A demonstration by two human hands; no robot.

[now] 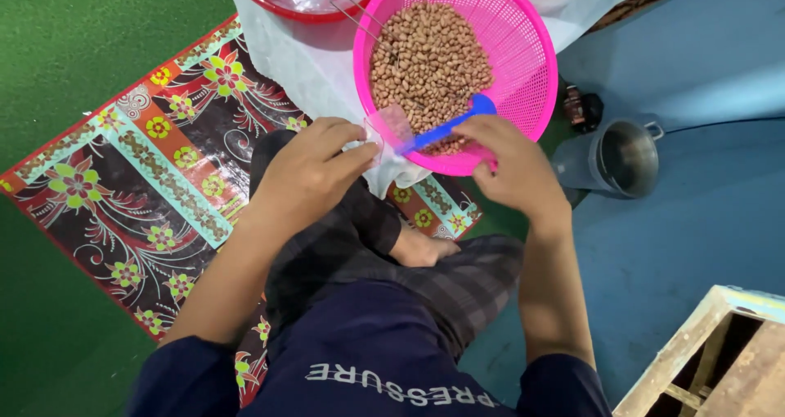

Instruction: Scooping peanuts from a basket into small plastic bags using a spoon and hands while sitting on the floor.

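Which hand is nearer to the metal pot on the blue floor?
Right. The right hand holds a blue-handled scoop just left of the metal pot; the left hand is farther left, beyond the pink basket.

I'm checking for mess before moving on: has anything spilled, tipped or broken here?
Nothing stands out. The peanuts all sit inside the pink colander, none on the floral mat, and the metal pot stands upright.

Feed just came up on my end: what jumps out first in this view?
The bright pink colander heaped with peanuts, top centre, stands out first. Just below it, the right hand holds a blue-handled scoop at its rim, while the left hand pinches a small clear bag. A floral mat lies at left.
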